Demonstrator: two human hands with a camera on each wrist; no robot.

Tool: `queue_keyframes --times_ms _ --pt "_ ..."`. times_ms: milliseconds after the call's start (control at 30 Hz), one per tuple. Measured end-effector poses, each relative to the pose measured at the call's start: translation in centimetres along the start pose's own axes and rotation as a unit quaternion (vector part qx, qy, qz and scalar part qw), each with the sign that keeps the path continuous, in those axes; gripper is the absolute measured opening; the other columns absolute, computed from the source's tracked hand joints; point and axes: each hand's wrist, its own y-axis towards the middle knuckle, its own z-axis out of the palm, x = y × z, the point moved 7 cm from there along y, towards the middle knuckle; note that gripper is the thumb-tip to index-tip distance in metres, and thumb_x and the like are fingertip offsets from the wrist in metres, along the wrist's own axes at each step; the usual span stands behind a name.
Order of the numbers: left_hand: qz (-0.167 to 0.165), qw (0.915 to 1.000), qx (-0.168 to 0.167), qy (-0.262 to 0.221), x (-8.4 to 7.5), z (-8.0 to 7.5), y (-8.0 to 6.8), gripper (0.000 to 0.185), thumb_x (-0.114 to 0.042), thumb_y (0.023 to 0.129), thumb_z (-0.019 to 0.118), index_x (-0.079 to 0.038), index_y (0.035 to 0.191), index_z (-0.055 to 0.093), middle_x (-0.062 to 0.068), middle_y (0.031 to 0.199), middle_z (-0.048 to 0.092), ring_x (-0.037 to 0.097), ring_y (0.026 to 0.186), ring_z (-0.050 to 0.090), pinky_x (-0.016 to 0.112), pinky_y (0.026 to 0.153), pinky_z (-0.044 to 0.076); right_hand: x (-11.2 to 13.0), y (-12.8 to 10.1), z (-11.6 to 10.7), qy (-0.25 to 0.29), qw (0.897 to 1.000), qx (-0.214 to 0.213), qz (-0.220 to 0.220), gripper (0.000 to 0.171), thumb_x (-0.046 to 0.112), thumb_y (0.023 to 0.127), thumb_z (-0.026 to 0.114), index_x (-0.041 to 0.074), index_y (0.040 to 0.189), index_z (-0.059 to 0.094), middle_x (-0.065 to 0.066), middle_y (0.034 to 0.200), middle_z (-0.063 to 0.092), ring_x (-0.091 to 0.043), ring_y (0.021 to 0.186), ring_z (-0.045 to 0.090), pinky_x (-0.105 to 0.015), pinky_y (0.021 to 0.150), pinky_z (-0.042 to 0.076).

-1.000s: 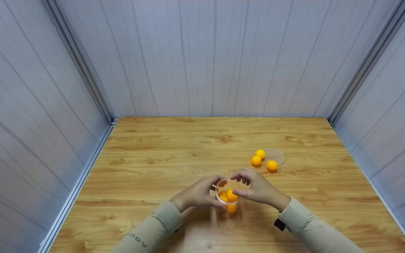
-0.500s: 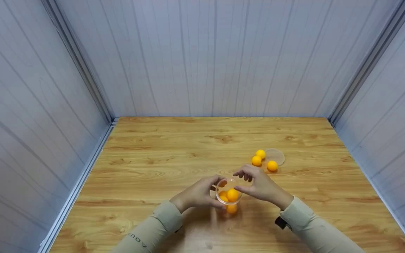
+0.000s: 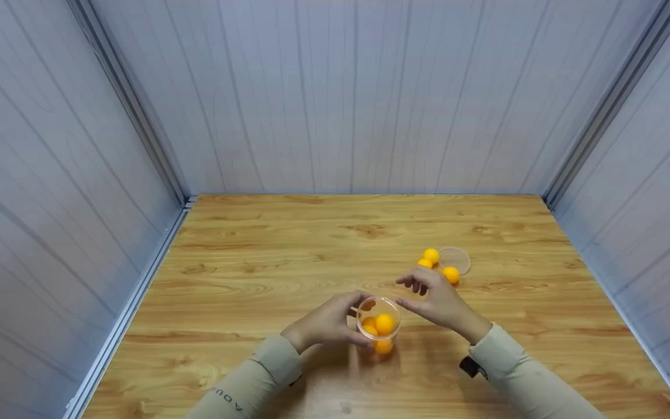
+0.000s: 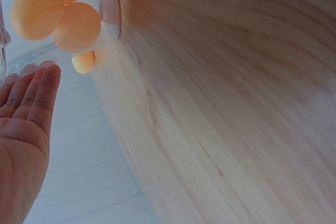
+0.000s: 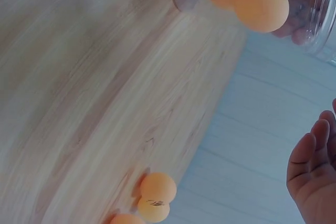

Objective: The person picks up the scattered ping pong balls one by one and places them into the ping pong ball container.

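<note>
My left hand [image 3: 330,320] grips a clear plastic jar [image 3: 380,305] at its left side, thumb in front and fingers behind. The jar has no lid on, and several orange ping-pong balls [image 3: 384,324] lie inside it. In the left wrist view the fingers of the left hand [image 4: 29,124] lie against the clear wall, beside the balls. Just right of the rim, my right hand [image 3: 437,298] is in the air with nothing in it, fingers loosely bent and thumb apart. The right wrist view shows this hand [image 5: 317,169] apart from the jar.
Three loose orange balls lie on the wooden table [image 3: 282,244] beyond the right hand: one [image 3: 431,256] at the back, one [image 3: 424,263] partly hidden by the hand, one [image 3: 451,275] to the right. A clear round lid [image 3: 457,260] lies beside them. Pale panels [image 3: 335,105] enclose the table.
My right hand has drawn away from the jar's mouth, where its thumb was over a ball, and moved right toward the loose balls. The left hand and jar have stayed in place.
</note>
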Motion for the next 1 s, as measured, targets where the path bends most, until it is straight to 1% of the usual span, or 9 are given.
queue_keyframes --times_ms 67,133,167,300,500,600,800,867,1000 --pt "0.001 1.0000 0.001 -0.004 0.0 0.0 0.0 0.078 -0.022 0.083 0.097 -0.011 0.150 0.058 0.018 0.147 0.065 0.038 0.135 0.062 0.039 0.118 0.051 -0.4 -0.1 -0.1 0.005 1.000 -0.007 0.001 0.027 0.010 0.089 0.090 0.008 0.113 0.077 -0.004 0.101 0.071 -0.011 0.083 0.055 -0.032 0.073 0.052" --pt "0.002 1.0000 0.002 -0.007 0.0 0.0 0.0 0.078 -0.022 0.083 0.097 -0.011 0.150 0.057 0.018 0.148 0.065 0.037 0.135 0.062 0.039 0.118 0.051 -0.8 -0.1 -0.3 0.009 1.000 -0.014 0.005 0.026 0.009 0.090 0.089 0.007 0.113 0.077 -0.004 0.100 0.070 -0.018 0.083 0.057 -0.033 0.072 0.052" --pt "0.002 1.0000 0.001 -0.006 0.0 0.0 0.0 0.078 -0.022 0.084 0.097 -0.011 0.150 0.057 0.018 0.148 0.065 0.037 0.135 0.062 0.039 0.118 0.051 -1.0 -0.2 -0.3 0.009 1.000 -0.018 0.007 0.026 0.009 0.090 0.089 0.007 0.112 0.077 -0.004 0.099 0.070 -0.017 0.083 0.057 -0.033 0.072 0.052" --pt "0.001 1.0000 0.000 -0.004 0.0 0.0 -0.1 0.079 -0.022 0.083 0.097 -0.011 0.150 0.057 0.017 0.147 0.065 0.035 0.134 0.062 0.040 0.118 0.051 -1.7 -0.3 -0.6 0.009 1.000 -0.023 0.019 0.025 0.007 0.090 0.088 0.007 0.112 0.077 -0.004 0.099 0.069 -0.032 0.084 0.059 -0.033 0.072 0.052" --pt "0.001 1.0000 0.000 -0.005 -0.1 0.0 -0.1 0.077 -0.020 0.083 0.097 -0.012 0.149 0.058 0.017 0.146 0.065 0.032 0.133 0.063 0.039 0.118 0.051 -2.5 -0.4 -0.9 -0.004 0.999 -0.024 0.034 0.025 0.004 0.090 0.087 0.006 0.112 0.077 -0.004 0.100 0.071 -0.038 0.086 0.061 -0.037 0.073 0.055" --pt "-0.001 1.0000 -0.001 -0.001 0.0 0.0 -0.1 0.077 -0.020 0.084 0.097 -0.009 0.149 0.058 0.016 0.146 0.066 0.029 0.132 0.063 0.038 0.117 0.051 -2.8 -0.4 -1.1 -0.014 0.999 -0.029 0.034 0.025 0.004 0.089 0.088 0.005 0.112 0.077 -0.005 0.100 0.071 -0.038 0.085 0.062 -0.037 0.072 0.057" --pt "0.001 1.0000 0.000 0.004 0.0 0.0 0.0 0.080 -0.022 0.083 0.097 -0.003 0.150 0.057 0.010 0.144 0.067 0.025 0.131 0.063 0.037 0.117 0.052 -4.0 -0.6 -1.3 -0.024 0.998 -0.039 0.044 0.024 0.004 0.089 0.087 0.005 0.110 0.077 -0.004 0.099 0.070 -0.022 0.083 0.061 -0.026 0.071 0.053" --pt "0.002 1.0000 0.001 0.003 -0.1 0.0 0.0 0.080 -0.022 0.083 0.097 -0.003 0.150 0.057 0.010 0.143 0.067 0.025 0.131 0.064 0.037 0.116 0.052 -4.3 -0.7 -1.4 -0.023 0.998 -0.042 0.047 0.023 0.003 0.089 0.087 0.005 0.110 0.077 -0.004 0.098 0.070 -0.025 0.083 0.062 -0.024 0.071 0.052" --pt "0.004 0.9999 0.002 0.009 0.0 0.0 0.1 0.078 -0.022 0.084 0.097 -0.004 0.149 0.057 0.011 0.142 0.067 0.024 0.130 0.064 0.035 0.116 0.052 -4.8 -0.8 -1.7 -0.014 0.997 -0.048 0.060 0.024 0.004 0.089 0.088 0.005 0.110 0.076 -0.004 0.100 0.072 -0.035 0.085 0.063 -0.024 0.071 0.052"
